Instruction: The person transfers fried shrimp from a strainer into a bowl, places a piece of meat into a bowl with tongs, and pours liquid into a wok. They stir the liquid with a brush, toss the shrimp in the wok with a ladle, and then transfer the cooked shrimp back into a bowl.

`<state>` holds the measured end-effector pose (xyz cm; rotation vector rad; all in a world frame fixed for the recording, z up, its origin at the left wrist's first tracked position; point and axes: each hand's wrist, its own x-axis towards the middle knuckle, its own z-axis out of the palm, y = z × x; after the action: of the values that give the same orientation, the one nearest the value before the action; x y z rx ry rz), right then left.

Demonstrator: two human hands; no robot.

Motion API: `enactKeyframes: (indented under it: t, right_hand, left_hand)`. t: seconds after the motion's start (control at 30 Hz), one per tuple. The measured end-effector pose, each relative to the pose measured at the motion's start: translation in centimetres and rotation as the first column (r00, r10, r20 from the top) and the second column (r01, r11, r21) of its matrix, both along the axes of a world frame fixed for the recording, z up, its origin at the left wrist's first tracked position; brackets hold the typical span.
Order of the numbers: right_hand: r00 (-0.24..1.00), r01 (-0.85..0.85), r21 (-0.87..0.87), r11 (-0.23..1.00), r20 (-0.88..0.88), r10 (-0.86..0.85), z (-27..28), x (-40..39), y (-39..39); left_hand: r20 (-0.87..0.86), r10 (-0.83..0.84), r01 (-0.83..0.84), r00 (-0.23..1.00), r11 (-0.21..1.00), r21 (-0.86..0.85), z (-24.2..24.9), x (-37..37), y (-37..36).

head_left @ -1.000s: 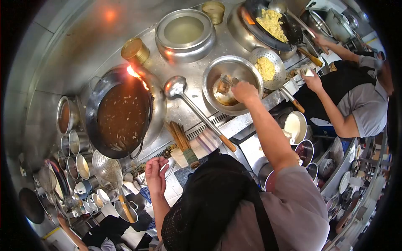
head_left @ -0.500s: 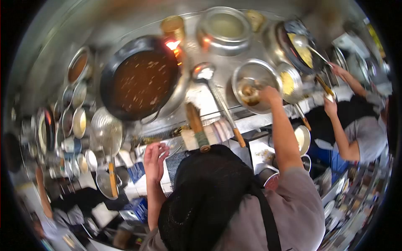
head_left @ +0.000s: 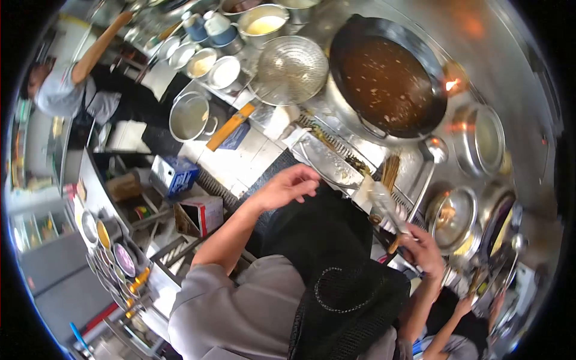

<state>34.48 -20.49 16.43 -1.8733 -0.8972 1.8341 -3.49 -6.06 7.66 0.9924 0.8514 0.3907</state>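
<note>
My left hand (head_left: 291,184) hangs in front of my dark apron, fingers loosely bent and apart, with nothing in them. My right hand (head_left: 423,247) is at the stove's front edge, its fingers curled. From those fingers a pale, blurred thing (head_left: 389,207) extends towards the stove; its kind cannot be made out. Close by is a long metal ladle (head_left: 438,150), its bowl on the stove top and its wooden handle end near my right fingers. A bamboo brush (head_left: 390,173) lies beside it. Beyond my right hand sits a metal bowl (head_left: 453,222) with some brownish food in it.
A large black wok (head_left: 390,90) of brown liquid sits on the stove, with flame (head_left: 452,84) by its rim. A perforated strainer (head_left: 291,71) and several bowls stand left of it. One person (head_left: 66,93) is at far left, another person's arm (head_left: 450,327) at lower right.
The view has turned left, so the stove appears rotated. My right hand has left the metal bowl and come back to the stove's front edge. My left hand remains empty.
</note>
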Motion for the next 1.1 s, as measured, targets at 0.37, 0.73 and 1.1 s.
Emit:
enactKeyframes:
  t: [0.37,0.73,1.1]
  right_hand:
    - [0.811,-0.530,0.141,0.836,-0.204,0.548,-12.0,-13.4,9.2]
    - [0.720,-0.666,-0.056,0.744,-0.307,0.622,-26.8,-34.4,14.5]
    - [0.970,-0.208,-0.124,0.970,-0.155,0.188,-32.2,-59.0,21.1]
  left_hand:
    - [-0.717,0.308,-0.099,0.625,0.943,0.319,-8.1,-8.8,-12.4]
    - [-0.808,0.582,-0.816,0.098,0.512,0.269,-19.1,-17.0,-35.6]
    - [-0.754,0.629,-0.859,0.188,-0.268,-0.437,-22.2,-24.3,-49.1]
